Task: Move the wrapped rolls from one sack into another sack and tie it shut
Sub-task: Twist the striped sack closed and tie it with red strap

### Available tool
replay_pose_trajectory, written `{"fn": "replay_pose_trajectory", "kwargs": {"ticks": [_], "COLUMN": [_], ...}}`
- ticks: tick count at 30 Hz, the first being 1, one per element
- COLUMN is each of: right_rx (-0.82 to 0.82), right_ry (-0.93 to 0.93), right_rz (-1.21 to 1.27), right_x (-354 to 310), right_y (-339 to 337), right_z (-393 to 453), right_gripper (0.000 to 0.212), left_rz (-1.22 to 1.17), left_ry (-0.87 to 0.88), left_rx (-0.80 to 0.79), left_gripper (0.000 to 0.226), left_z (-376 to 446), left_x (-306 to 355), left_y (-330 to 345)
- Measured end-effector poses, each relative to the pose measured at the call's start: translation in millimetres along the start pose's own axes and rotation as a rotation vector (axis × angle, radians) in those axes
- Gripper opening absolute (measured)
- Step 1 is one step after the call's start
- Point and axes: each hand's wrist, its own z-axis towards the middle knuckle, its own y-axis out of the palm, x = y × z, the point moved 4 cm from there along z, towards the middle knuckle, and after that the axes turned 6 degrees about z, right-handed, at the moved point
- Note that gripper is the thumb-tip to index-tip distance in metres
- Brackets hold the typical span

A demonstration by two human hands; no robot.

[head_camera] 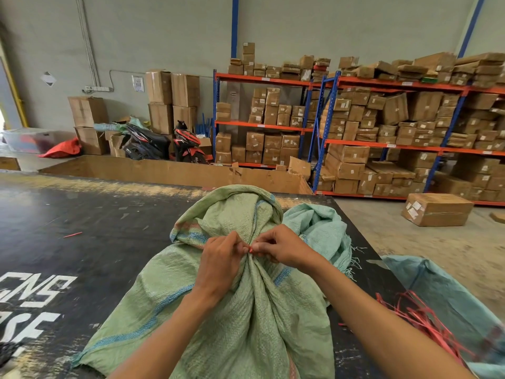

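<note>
A pale green woven sack (pixel 246 310) with blue stripes lay bulging on the black table (pixel 82 228), its mouth gathered into a twisted neck. At that neck the left hand (pixel 218 261) and right hand (pixel 284 248) met, fingers curled, each pinching a thin red tie (pixel 250 250) between them. Just behind, touching the gathered top, lay a limp light-blue sack (pixel 319 228). Loose red strips (pixel 420 321) lay to the right.

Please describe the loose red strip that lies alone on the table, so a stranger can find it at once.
Start at the dark table and the green sack that the hands tie. Look far left of the sack: one short red strip lies alone on bare tabletop. The other red strips form a tangled bundle on the right.
</note>
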Motion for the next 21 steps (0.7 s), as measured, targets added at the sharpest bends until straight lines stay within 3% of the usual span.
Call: {"fn": "replay_pose_trajectory", "kwargs": {"ticks": [5,14,21], "right_rx": [-0.015,-0.023,-0.001], "right_ry": [0.109,0.107,0.120], "right_rz": [0.194,0.261,0.265], "right_x": [8.6,6.0,8.1], "right_y": [2.9,8.4,9.0], "right_z": [-2.5,-8.6,-12.3], "right_gripper": [0.020,0.020,0.015], "left_rz": [0.032,0.014,0.029], "left_ry": [0.009,0.036,0.040], "left_rx": [-0.023,-0.104,-0.049], "left_gripper": [0.016,0.018,0.017], "left_z": [-10.1,-10.8,-11.6], "left_x": [-3.5,-4.2,2.8], "left_y": [-6.6,-9.1,-11.9]}}
